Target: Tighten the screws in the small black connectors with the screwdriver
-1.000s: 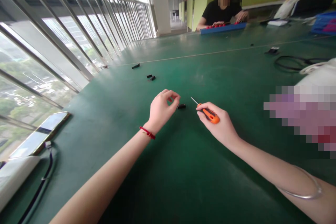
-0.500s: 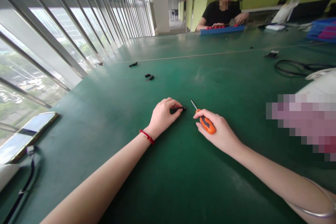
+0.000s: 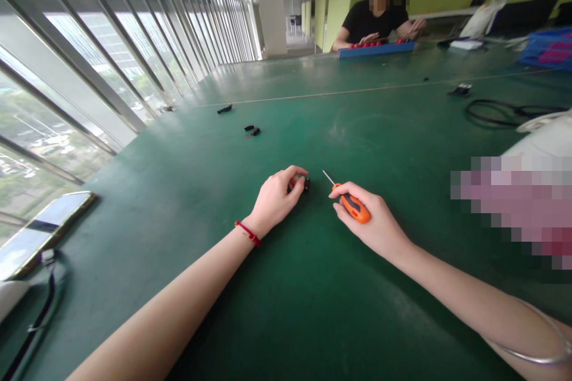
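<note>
My left hand [image 3: 277, 195], with a red cord bracelet at the wrist, rests on the green table [image 3: 286, 286]. Its thumb and fingers close on a small black part [image 3: 306, 184], mostly hidden by the fingers, so its kind cannot be made out. To the right, my right hand [image 3: 374, 214] is wrapped round the orange and dark grey handle of a screwdriver [image 3: 356, 207]. The screwdriver's thin metal shaft points up and left, its tip apart from the black part.
Several small black pieces [image 3: 252, 130] lie farther off. A phone [image 3: 42, 229] and a cable [image 3: 40, 315] are at left, a black cable loop [image 3: 491, 113] at right. Across the table a person [image 3: 375, 18] sits behind a blue tray [image 3: 378, 50]. Metal railing [image 3: 179, 18] borders the left.
My left fingers have shifted on the small black part, which now shows its end differently, with the index finger raised. The screwdriver is slightly turned; my right hand has barely moved.
</note>
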Available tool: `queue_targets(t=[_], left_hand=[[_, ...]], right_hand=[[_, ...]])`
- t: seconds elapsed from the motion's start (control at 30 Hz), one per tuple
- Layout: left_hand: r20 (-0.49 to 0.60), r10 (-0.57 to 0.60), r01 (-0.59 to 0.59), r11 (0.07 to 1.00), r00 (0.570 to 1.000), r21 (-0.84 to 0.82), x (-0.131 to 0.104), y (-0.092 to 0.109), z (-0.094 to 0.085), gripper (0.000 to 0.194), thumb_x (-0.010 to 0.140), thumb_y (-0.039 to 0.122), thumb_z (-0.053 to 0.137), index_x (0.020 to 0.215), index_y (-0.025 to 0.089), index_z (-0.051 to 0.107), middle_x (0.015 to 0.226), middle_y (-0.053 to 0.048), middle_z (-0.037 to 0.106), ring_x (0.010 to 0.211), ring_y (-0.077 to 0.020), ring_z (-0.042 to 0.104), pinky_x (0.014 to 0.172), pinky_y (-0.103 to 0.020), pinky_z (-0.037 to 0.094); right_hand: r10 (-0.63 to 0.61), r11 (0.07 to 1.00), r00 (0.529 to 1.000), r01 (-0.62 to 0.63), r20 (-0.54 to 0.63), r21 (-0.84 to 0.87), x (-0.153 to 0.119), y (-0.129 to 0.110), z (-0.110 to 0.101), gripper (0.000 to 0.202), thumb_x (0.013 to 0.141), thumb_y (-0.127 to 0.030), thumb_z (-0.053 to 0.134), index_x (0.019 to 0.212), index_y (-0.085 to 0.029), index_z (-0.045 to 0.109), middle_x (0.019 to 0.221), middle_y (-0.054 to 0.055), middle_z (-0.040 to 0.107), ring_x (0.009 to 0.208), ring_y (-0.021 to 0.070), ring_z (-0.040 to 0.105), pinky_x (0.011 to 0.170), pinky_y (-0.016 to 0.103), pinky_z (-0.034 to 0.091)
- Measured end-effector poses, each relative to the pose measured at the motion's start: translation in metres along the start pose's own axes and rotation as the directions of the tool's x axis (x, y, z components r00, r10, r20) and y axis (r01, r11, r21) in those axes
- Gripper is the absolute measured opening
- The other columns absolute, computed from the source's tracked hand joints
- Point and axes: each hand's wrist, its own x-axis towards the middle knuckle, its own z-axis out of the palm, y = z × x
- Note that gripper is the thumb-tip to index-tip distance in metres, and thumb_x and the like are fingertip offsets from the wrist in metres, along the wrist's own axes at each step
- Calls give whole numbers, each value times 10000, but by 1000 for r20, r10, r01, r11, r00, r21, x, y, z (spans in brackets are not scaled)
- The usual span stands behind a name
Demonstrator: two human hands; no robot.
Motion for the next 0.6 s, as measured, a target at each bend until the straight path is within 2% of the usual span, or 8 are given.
queue_targets(t=[0.1,0.2,0.37,0.47,0.6], left_hand=[[-9,99,-98,993,995,73,0,-2,1,322,827,100,424,1078,195,600,1002,-51,613,928,-177,562,842,-322,465],[18,185,-186,975,983,125,0,-3,1,299,812,112,476,1051,211,626,1154,-53,569,1058,-203,512,943,-357,424],[24,168,-170,976,985,134,0,-1,0,142,812,203,553,912,203,653,1035,-34,617,975,-199,534,891,-352,444],[18,129,-130,982,992,140,0,1,-1,116,811,208,560,884,194,649,929,-23,639,890,-186,554,825,-332,459],[-40,82,-74,983,996,166,-1,1,-1,109,813,210,567,878,194,653,899,-17,641,851,-176,567,777,-310,462]], right_hand=[[-13,997,999,15,-30,72,-1,-1,-1,100,795,-211,526,880,-195,576,878,27,640,721,147,584,653,258,424],[-30,994,997,37,-67,106,-1,-5,-2,116,811,-238,532,895,-186,593,892,33,645,744,146,591,654,247,432],[-55,988,983,79,-175,131,-3,-9,-4,174,838,-283,539,968,-187,602,802,8,628,637,105,560,599,220,433],[-87,976,962,134,-260,170,-5,-9,-4,86,827,-242,553,891,-186,567,729,-6,609,596,96,556,556,204,431],[-178,955,933,240,-313,172,-7,-10,-4,29,810,-173,553,800,-192,533,677,-22,603,542,76,553,515,179,424]])
